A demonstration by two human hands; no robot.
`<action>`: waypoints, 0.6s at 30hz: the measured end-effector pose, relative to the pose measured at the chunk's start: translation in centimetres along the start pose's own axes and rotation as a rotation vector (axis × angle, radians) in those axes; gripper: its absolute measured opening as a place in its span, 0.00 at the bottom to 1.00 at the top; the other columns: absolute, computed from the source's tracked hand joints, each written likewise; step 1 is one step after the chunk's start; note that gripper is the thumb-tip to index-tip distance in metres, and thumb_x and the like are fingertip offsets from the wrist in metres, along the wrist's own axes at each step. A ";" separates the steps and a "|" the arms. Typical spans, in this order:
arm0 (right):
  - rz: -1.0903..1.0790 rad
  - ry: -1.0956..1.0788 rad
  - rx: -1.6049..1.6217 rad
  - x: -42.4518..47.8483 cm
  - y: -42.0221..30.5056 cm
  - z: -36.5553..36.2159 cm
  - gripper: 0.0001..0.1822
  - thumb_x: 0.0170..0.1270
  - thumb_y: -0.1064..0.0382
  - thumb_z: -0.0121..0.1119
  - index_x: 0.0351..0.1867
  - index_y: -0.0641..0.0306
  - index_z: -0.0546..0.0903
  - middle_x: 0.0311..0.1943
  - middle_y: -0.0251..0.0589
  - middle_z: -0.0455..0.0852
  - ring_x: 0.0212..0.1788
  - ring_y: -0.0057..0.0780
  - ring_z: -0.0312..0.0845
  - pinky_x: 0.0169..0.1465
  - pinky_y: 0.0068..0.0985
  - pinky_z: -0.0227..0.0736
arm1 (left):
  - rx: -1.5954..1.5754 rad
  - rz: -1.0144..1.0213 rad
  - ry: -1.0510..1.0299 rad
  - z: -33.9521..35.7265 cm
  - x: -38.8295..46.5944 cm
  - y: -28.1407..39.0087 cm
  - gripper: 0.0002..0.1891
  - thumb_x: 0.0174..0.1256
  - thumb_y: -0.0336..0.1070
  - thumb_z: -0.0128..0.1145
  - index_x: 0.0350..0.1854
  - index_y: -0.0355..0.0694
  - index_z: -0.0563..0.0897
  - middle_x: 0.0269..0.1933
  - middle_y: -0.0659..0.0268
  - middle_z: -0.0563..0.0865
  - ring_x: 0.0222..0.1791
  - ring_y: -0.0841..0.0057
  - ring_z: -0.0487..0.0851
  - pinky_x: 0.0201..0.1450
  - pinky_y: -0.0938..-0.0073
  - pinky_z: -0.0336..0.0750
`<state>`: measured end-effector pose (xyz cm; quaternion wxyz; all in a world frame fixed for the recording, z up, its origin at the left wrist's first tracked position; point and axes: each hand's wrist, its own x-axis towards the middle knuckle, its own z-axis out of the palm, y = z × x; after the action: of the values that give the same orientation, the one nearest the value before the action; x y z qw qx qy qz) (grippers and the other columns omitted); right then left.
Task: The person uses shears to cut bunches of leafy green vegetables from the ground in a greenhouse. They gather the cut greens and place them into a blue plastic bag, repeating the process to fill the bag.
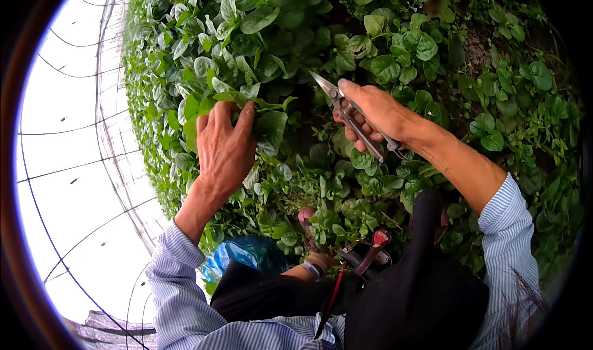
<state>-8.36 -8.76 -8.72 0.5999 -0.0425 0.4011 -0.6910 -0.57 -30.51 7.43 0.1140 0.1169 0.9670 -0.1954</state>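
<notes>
My left hand (224, 141) is closed on a leafy green shoot (271, 128), which looks like Malabar spinach. Its thumb and fingers pinch the stem, and broad leaves stick out on both sides. In my right hand (375, 111) is a pair of pruning snips (334, 93) with grey handles and a red catch. The snips' pointed blades aim up and left, a short way right of the held shoot and apart from it. Dense leafy plants (259, 21) surround both hands. Leaves and fingers hide part of the held stem.
Low plants (407, 49) and weeds cover the ground at the right, around a patch of bare soil (475, 53). A blue plastic bag (243, 255) lies by my leg. A red-handled tool (381, 239) sits near my lap. Pale greenhouse sheeting (69, 165) with dark lines fills the left.
</notes>
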 end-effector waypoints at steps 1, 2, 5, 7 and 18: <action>-0.029 0.022 0.026 -0.1 -0.7 0.1 0.33 0.75 0.37 0.33 0.36 0.68 0.75 0.21 0.40 0.79 0.16 0.24 0.77 0.17 0.18 0.67 | 0.003 -0.026 0.012 -1.1 -0.1 0.0 0.27 0.49 0.28 0.66 0.56 0.40 0.78 0.50 0.56 0.75 0.44 0.57 0.74 0.46 0.61 0.70; -0.058 0.043 0.053 -0.1 -1.5 0.3 0.33 0.75 0.37 0.33 0.36 0.68 0.75 0.20 0.39 0.79 0.16 0.23 0.77 0.16 0.15 0.64 | 0.010 -0.081 0.004 -1.8 -0.2 0.1 0.25 0.48 0.27 0.66 0.54 0.40 0.80 0.53 0.55 0.73 0.43 0.56 0.73 0.44 0.60 0.71; -0.087 0.080 0.080 1.2 -3.2 0.1 0.33 0.74 0.36 0.34 0.38 0.67 0.76 0.23 0.39 0.79 0.18 0.22 0.77 0.14 0.13 0.60 | 0.117 0.027 0.078 -3.1 1.0 0.5 0.24 0.48 0.27 0.67 0.52 0.41 0.81 0.53 0.56 0.74 0.43 0.57 0.74 0.45 0.61 0.72; -0.077 0.103 0.038 2.1 -4.6 0.8 0.33 0.75 0.37 0.34 0.40 0.68 0.76 0.24 0.40 0.79 0.19 0.22 0.77 0.14 0.13 0.61 | 0.171 0.157 0.028 -2.9 2.7 0.7 0.16 0.50 0.27 0.62 0.45 0.37 0.82 0.61 0.57 0.72 0.43 0.64 0.75 0.45 0.65 0.72; 0.136 -0.010 -0.047 4.9 -2.3 -0.2 0.34 0.76 0.38 0.29 0.39 0.72 0.73 0.28 0.54 0.83 0.21 0.31 0.81 0.15 0.18 0.64 | 0.405 0.394 -0.447 4.0 10.0 -2.5 0.09 0.51 0.31 0.59 0.36 0.40 0.85 0.67 0.53 0.72 0.45 0.67 0.81 0.49 0.67 0.73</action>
<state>-11.61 -13.01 -9.55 0.6461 -0.0326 0.4163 -0.6389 -10.00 -32.54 1.99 0.3327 0.2757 0.8187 -0.3781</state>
